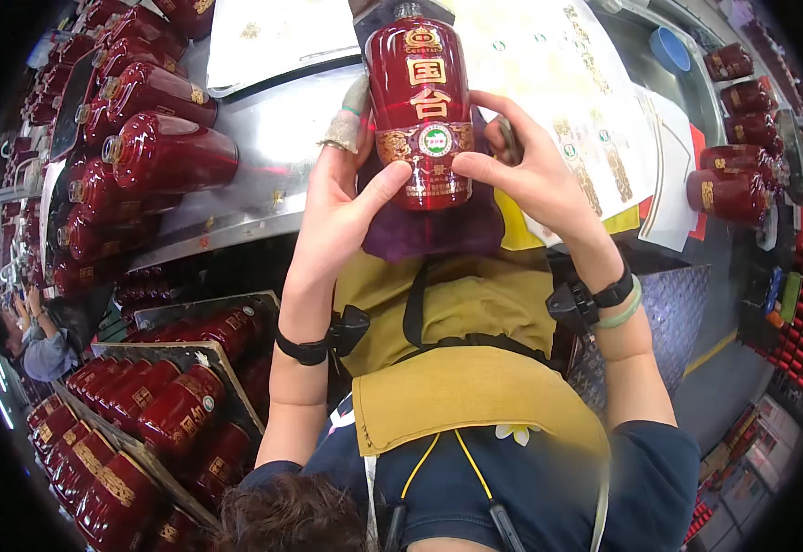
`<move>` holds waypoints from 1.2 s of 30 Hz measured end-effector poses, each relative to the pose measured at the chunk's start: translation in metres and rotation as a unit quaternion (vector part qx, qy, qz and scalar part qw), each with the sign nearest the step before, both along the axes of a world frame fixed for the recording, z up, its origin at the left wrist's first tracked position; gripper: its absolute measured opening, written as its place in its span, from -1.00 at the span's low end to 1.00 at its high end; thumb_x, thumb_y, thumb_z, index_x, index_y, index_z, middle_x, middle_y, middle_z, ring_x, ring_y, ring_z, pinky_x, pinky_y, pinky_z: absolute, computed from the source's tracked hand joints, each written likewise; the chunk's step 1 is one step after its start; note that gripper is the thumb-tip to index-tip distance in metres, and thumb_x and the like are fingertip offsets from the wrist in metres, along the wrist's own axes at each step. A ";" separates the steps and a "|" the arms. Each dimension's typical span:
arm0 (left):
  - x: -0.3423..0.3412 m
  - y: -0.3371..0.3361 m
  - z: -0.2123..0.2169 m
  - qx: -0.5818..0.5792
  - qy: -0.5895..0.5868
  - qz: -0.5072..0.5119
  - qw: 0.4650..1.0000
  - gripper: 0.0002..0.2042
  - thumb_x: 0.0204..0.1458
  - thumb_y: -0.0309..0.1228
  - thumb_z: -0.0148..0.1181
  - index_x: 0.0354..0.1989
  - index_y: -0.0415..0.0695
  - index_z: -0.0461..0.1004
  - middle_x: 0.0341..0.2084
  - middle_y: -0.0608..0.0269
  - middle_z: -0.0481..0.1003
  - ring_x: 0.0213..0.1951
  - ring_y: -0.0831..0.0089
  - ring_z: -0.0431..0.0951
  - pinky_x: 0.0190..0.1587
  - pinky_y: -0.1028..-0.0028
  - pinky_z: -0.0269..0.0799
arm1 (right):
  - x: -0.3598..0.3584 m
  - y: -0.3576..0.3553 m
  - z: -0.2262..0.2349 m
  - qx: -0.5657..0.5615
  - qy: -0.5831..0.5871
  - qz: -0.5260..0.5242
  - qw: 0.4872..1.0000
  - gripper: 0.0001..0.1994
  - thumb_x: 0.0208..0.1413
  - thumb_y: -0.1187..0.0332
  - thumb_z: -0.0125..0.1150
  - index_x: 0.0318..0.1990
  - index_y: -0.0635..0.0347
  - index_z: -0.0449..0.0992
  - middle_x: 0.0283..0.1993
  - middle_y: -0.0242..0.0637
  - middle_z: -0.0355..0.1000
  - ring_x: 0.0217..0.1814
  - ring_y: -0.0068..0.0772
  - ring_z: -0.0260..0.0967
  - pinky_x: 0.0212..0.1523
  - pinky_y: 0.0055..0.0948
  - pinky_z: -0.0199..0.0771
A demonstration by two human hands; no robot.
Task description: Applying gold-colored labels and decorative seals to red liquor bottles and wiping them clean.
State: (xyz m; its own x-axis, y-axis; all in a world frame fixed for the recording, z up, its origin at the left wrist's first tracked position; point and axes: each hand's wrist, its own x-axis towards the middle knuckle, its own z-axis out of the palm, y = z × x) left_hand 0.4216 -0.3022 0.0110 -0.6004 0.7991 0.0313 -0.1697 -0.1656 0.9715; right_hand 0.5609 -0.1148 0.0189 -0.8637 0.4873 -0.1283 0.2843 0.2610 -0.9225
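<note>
A dark red glass bottle (418,110) with gold lettering and a patterned band with a green-and-white round seal stands or leans before me at the table's near edge. My left hand (351,189) grips its left side, the thumb lying on the lower label; a grey cloth cover wraps one finger. On the other side my right hand (539,175) holds the bottle, thumb on the band and fingers behind it, where a dark covering shows on a fingertip. Beneath the bottle lies a purple cloth (433,230). Sheets of labels (562,101) are spread to the right.
Several plain red bottles (176,152) lie or tilt at the table's left, next to a white sheet (277,41). A blue cup (670,48) and more red bottles (731,195) are at the right. Trays of labelled bottles (180,409) stand low at my left; another person (47,345) is beyond.
</note>
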 end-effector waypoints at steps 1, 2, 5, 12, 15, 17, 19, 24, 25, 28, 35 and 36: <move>-0.002 -0.001 -0.006 0.001 -0.024 0.001 1.000 -0.19 0.17 -0.57 0.29 0.54 -0.31 -0.05 0.48 -0.02 0.13 0.50 0.20 0.12 0.54 0.20 -0.02 | -0.001 0.000 -0.003 -0.047 0.005 0.012 0.999 -0.22 0.04 0.09 0.57 0.35 0.24 0.38 -0.12 -0.35 0.43 -0.06 -0.58 0.34 -0.01 -0.50 0.42; -0.001 -0.001 -0.006 -0.001 -0.024 0.001 1.000 -0.19 0.17 -0.57 0.29 0.54 -0.31 -0.05 0.48 -0.02 0.13 0.50 0.20 0.12 0.54 0.20 -0.02 | -0.001 0.000 -0.005 -0.094 0.010 0.024 0.995 -0.22 0.03 0.09 0.58 0.35 0.25 0.37 -0.14 -0.39 0.37 -0.09 -0.57 0.29 -0.01 -0.51 0.39; -0.001 -0.001 -0.004 -0.013 0.002 -0.008 1.000 -0.17 0.17 -0.56 0.30 0.55 -0.30 -0.07 0.49 -0.01 0.10 0.51 0.20 0.10 0.54 0.20 -0.03 | -0.002 -0.004 -0.003 -0.115 0.044 0.013 0.992 -0.22 0.02 0.08 0.58 0.34 0.26 0.38 -0.20 -0.45 0.27 -0.16 -0.57 0.19 -0.07 -0.52 0.35; -0.005 -0.001 -0.007 -0.035 -0.011 -0.005 0.999 -0.13 0.15 -0.56 0.33 0.56 -0.28 -0.10 0.50 0.00 0.08 0.51 0.21 0.09 0.55 0.19 -0.05 | -0.003 -0.004 0.000 -0.107 0.024 0.018 0.994 -0.19 0.01 0.05 0.59 0.34 0.28 0.38 -0.05 -0.31 0.44 -0.03 -0.50 0.33 0.06 -0.46 0.40; -0.002 -0.001 -0.003 -0.040 -0.018 -0.005 0.999 -0.14 0.16 -0.57 0.31 0.56 -0.27 -0.11 0.49 0.01 0.10 0.49 0.22 0.13 0.53 0.20 0.02 | -0.003 -0.003 0.000 -0.065 0.029 0.029 0.997 -0.21 0.05 0.03 0.54 0.35 0.28 0.37 0.06 -0.22 0.49 0.08 -0.44 0.39 0.15 -0.41 0.41; 0.000 0.000 0.000 -0.037 -0.031 -0.003 0.999 -0.14 0.16 -0.58 0.30 0.56 -0.27 -0.11 0.48 0.02 0.12 0.48 0.23 0.15 0.51 0.21 0.06 | -0.003 0.001 0.003 -0.092 0.036 0.024 0.995 -0.22 0.08 0.01 0.51 0.35 0.27 0.37 0.10 -0.19 0.50 0.11 -0.43 0.40 0.19 -0.40 0.40; 0.000 0.001 0.002 -0.026 -0.045 -0.005 0.999 -0.16 0.18 -0.59 0.28 0.56 -0.27 -0.11 0.47 0.02 0.14 0.46 0.24 0.18 0.49 0.22 0.12 | 0.000 0.006 0.000 -0.126 0.053 0.015 0.991 -0.34 0.26 0.07 0.34 0.38 0.26 0.33 0.11 -0.19 0.49 0.12 -0.44 0.41 0.20 -0.41 0.39; 0.002 0.000 0.000 -0.033 -0.040 0.000 0.999 -0.18 0.20 -0.60 0.25 0.56 -0.27 -0.11 0.46 0.01 0.16 0.45 0.25 0.20 0.49 0.22 0.12 | 0.003 0.010 0.005 -0.071 0.144 -0.031 0.986 -0.55 0.39 0.43 0.06 0.40 0.20 0.28 0.07 -0.25 0.47 0.08 -0.51 0.43 0.11 -0.49 0.44; 0.002 -0.001 0.000 -0.038 -0.046 0.002 0.998 -0.18 0.20 -0.60 0.24 0.56 -0.26 -0.12 0.45 0.01 0.17 0.44 0.25 0.21 0.49 0.22 0.12 | 0.000 0.006 0.007 -0.038 0.199 -0.044 0.978 -0.57 0.37 0.48 0.08 0.36 0.20 0.32 0.04 -0.23 0.49 0.06 -0.53 0.44 0.09 -0.51 0.44; 0.002 -0.002 -0.004 -0.010 -0.031 -0.007 0.999 -0.26 0.32 -0.42 0.17 0.55 -0.31 -0.11 0.46 -0.02 0.16 0.46 0.24 0.19 0.51 0.20 0.07 | -0.005 0.002 0.018 0.054 0.284 -0.071 0.955 -0.62 0.17 0.65 0.21 0.14 0.18 0.54 -0.05 -0.28 0.58 0.01 -0.46 0.50 0.06 -0.47 0.46; 0.004 -0.014 -0.036 0.013 0.025 0.077 0.997 -0.10 0.37 0.29 -0.52 0.56 -0.32 -0.12 0.50 -0.10 0.10 0.52 0.15 0.08 0.55 0.18 -0.12 | 0.017 -0.035 0.021 0.436 0.341 0.241 0.797 -0.78 -0.10 0.40 0.30 -0.22 0.09 0.63 -0.09 -0.43 0.59 -0.05 -0.43 0.53 -0.06 -0.34 0.54; 0.009 -0.011 -0.030 0.012 0.024 0.079 0.996 -0.10 0.37 0.29 -0.52 0.56 -0.32 -0.12 0.50 -0.10 0.10 0.52 0.15 0.08 0.55 0.18 -0.12 | 0.021 -0.039 0.025 0.420 0.336 0.271 0.798 -0.77 -0.11 0.40 0.29 -0.22 0.10 0.63 -0.10 -0.43 0.59 -0.05 -0.44 0.53 -0.08 -0.34 0.55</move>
State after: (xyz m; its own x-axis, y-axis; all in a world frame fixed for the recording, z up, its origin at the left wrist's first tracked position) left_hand 0.4310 -0.3131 -0.0195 -0.7161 0.6932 0.0815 -0.0923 -0.2098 0.9734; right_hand 0.5817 -0.1540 0.0436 -0.7137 -0.3117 0.6273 -0.5655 0.7849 -0.2534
